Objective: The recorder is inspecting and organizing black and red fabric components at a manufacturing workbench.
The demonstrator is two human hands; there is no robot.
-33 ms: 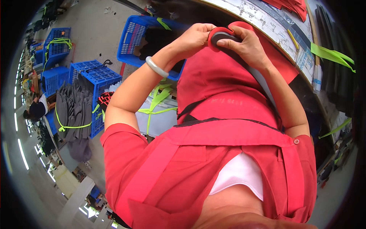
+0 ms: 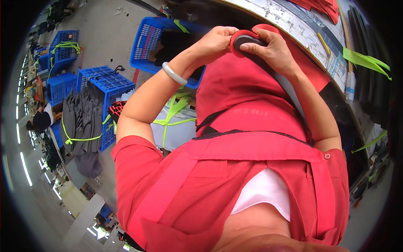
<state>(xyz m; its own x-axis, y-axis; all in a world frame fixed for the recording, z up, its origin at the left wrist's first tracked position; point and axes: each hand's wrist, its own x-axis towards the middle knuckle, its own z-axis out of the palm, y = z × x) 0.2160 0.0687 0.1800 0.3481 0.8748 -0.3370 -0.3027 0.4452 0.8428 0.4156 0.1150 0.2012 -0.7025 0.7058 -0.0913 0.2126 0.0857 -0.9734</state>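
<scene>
Above my lap, both hands hold a flexible sheet piece [image 2: 242,40], red on one face and dark grey on the other, its end curled over. My left hand [image 2: 214,43], with a pale bangle on its wrist, pinches the curled red edge between thumb and fingers. Closed round the curl beside it is my right hand [image 2: 275,51], its thumb pressed on the dark face and its fingers behind the red one. A long dark grey strip of the piece runs down under my right forearm. More red material [image 2: 308,63] shows behind that hand, beside the worktable; whether it joins the held piece I cannot tell.
A worn white worktable [image 2: 294,23] stands ahead right, bearing a yellow-handled tool [image 2: 323,43] and red pieces [image 2: 319,7]. A blue crate [image 2: 140,44] with dark contents is ahead left. Farther left are grey bundles [image 2: 82,117] tied with green strips and more blue crates [image 2: 111,80].
</scene>
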